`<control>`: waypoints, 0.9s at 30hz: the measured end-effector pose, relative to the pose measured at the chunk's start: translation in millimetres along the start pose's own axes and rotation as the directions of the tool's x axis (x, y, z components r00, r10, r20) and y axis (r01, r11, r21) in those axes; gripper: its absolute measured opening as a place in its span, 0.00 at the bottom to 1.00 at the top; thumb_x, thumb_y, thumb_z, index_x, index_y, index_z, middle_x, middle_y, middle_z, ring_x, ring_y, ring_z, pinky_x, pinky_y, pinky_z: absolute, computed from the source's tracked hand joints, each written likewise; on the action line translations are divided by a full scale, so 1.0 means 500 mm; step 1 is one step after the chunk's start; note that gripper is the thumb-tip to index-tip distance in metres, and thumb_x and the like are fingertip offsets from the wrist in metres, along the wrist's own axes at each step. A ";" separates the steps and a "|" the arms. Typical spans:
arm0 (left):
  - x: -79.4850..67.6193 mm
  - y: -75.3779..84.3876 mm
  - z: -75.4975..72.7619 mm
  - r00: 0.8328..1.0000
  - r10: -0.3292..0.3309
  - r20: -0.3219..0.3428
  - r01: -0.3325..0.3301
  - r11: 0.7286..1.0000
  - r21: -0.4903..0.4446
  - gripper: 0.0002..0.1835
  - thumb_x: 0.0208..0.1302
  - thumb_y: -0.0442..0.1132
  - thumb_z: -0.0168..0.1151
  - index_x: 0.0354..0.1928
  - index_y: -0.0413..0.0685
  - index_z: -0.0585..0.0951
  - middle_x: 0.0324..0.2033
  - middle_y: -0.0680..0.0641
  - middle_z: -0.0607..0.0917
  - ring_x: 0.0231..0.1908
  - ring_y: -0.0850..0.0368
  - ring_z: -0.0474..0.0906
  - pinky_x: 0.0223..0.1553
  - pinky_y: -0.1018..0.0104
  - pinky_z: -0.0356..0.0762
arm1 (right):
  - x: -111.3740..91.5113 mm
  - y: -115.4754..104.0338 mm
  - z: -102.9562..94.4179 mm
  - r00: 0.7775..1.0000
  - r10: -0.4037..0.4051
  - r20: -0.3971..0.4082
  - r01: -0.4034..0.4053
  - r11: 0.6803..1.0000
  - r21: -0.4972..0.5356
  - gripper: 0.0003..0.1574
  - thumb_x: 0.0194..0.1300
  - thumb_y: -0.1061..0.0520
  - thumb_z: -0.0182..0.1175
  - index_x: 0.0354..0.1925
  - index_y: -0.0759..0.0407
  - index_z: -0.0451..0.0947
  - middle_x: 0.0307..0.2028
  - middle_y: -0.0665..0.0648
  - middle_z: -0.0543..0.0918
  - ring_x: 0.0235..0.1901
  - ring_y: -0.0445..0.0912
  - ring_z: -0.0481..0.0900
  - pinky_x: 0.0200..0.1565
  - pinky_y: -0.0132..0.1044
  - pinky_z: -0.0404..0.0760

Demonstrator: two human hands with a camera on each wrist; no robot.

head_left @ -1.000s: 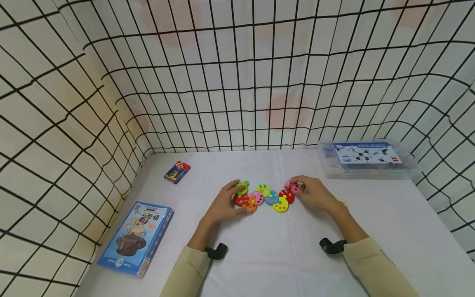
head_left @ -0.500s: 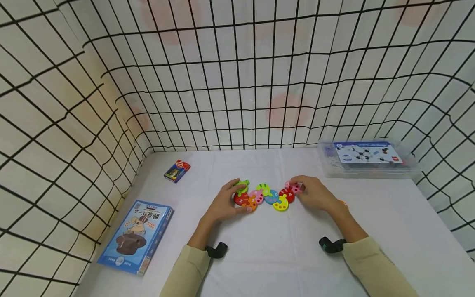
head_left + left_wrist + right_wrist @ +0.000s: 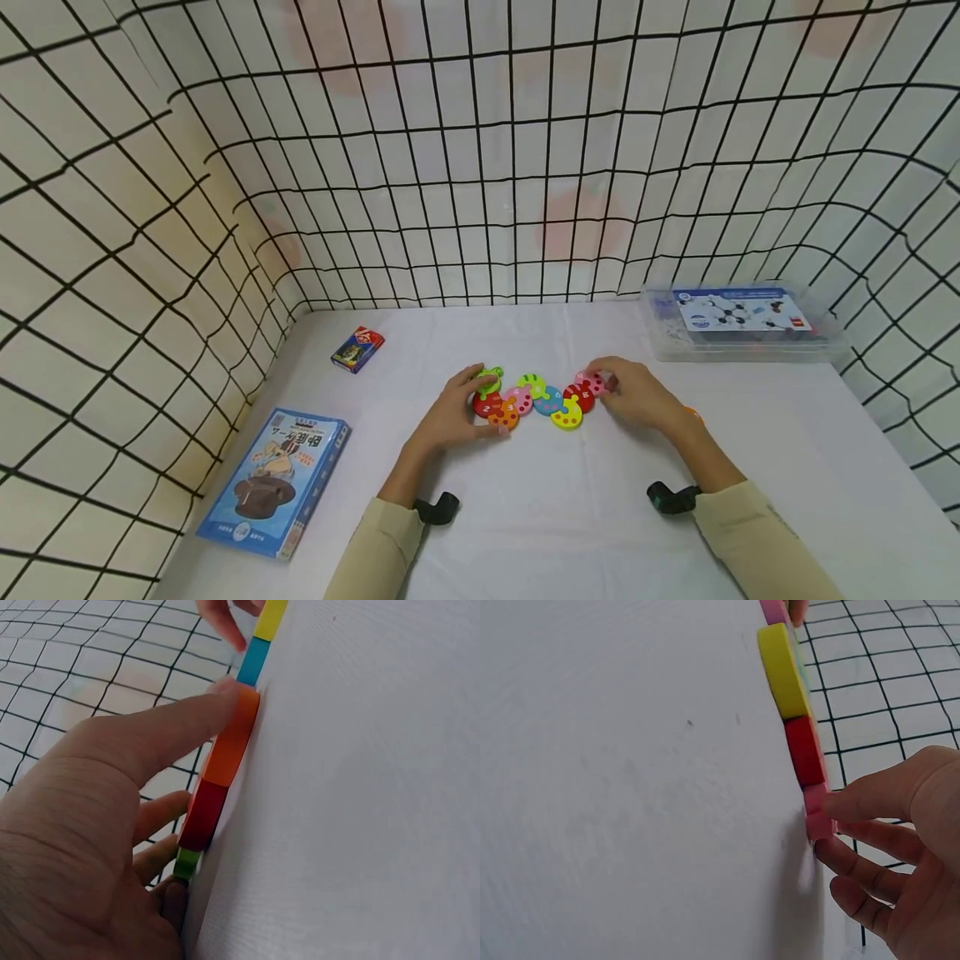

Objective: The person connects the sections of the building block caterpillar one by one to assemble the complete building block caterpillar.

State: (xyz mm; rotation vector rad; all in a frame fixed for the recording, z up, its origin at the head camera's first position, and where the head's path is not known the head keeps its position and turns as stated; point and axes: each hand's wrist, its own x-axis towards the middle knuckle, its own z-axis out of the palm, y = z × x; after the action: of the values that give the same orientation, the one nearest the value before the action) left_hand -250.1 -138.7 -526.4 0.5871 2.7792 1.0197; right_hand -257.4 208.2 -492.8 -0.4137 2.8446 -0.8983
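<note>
A chain of round, numbered wooden puzzle pieces (image 3: 549, 400) in several colours lies in a zigzag on the white tabletop. At its left end my left hand (image 3: 450, 412) spans the pieces. Its thumb rests on the orange piece (image 3: 234, 742), while its fingers reach round past the red piece (image 3: 204, 816) to the green end piece (image 3: 490, 381). My right hand (image 3: 637, 393) pinches the pink piece (image 3: 819, 814) at the right end, beside a red piece (image 3: 804, 750). That pink piece is partly hidden by the fingers in the head view. A yellow piece (image 3: 567, 414) sits lower in the row.
A blue game box (image 3: 273, 479) lies at the left, with a small red and blue box (image 3: 357, 348) behind it. At the back right is a clear plastic case (image 3: 742, 323). Black wire mesh (image 3: 465, 167) encloses the table's back and sides.
The pink piece in my right hand now looks flatter against the chain's right end. My left hand has barely moved.
</note>
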 end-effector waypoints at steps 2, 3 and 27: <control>0.000 -0.001 -0.001 1.000 0.004 0.000 -0.004 1.000 -0.003 0.46 0.51 0.60 0.78 0.73 0.63 0.72 0.80 0.51 0.60 0.80 0.47 0.53 0.74 0.37 0.61 | -0.010 -0.001 -0.010 1.000 0.019 -0.012 -0.019 1.000 0.008 0.26 0.68 0.62 0.63 0.64 0.55 0.77 0.55 0.61 0.82 0.48 0.53 0.79 0.51 0.50 0.85; 0.000 -0.001 -0.002 1.000 0.004 0.001 -0.004 1.000 -0.005 0.46 0.51 0.60 0.78 0.74 0.63 0.72 0.80 0.51 0.60 0.80 0.47 0.53 0.74 0.37 0.61 | -0.016 -0.001 -0.016 0.999 0.028 -0.020 -0.028 1.000 0.012 0.25 0.69 0.61 0.62 0.64 0.55 0.77 0.56 0.61 0.82 0.49 0.54 0.79 0.51 0.51 0.85; -0.002 0.004 -0.002 1.000 0.014 -0.002 -0.014 1.000 -0.009 0.46 0.52 0.58 0.79 0.73 0.61 0.73 0.79 0.49 0.61 0.79 0.45 0.54 0.74 0.35 0.61 | -0.166 0.134 -0.097 0.987 0.046 -0.152 -0.054 0.997 -0.050 0.34 0.64 0.39 0.71 0.58 0.60 0.81 0.51 0.61 0.83 0.49 0.55 0.77 0.44 0.43 0.78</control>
State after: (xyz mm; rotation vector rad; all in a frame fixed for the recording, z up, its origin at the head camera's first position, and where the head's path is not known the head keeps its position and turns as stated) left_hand -249.0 -138.3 -524.5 0.6056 2.7743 1.0358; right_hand -202.7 311.9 -489.0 -0.2896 3.0074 -0.8809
